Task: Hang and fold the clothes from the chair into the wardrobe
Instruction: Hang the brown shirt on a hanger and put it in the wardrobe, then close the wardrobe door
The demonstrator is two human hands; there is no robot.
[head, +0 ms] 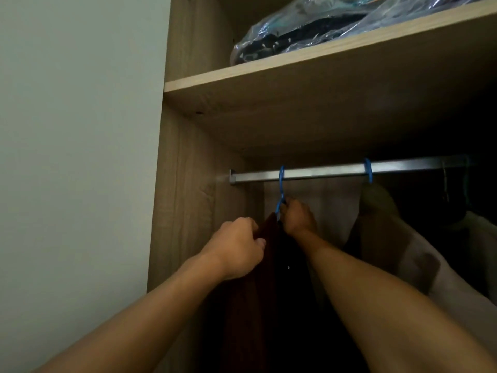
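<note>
Hanging a dark garment on the wardrobe rail.

Seen under the metal rail (pixel 336 172), left to right: plain wall (pixel 75 157) well left of the rail's end; wooden wardrobe side (pixel 185 211) touching that end; left hand (pixel 238 250) below the rail, fingers curled and pinching the dark red garment (pixel 250 305); blue hanger (pixel 281 189) hooked over the rail near its left end, garment draped from it; right hand (pixel 297 218) just beneath the hook, fingers closed round the hanger's neck; pale cloth (pixel 333 208) behind, below the rail; second blue hook (pixel 368 170) further right on the rail; dark clothes (pixel 430 211) beyond, too dim to tell apart. Above the rail, shelf (pixel 295 71) bearing plastic-wrapped bundles (pixel 309 30).
</note>
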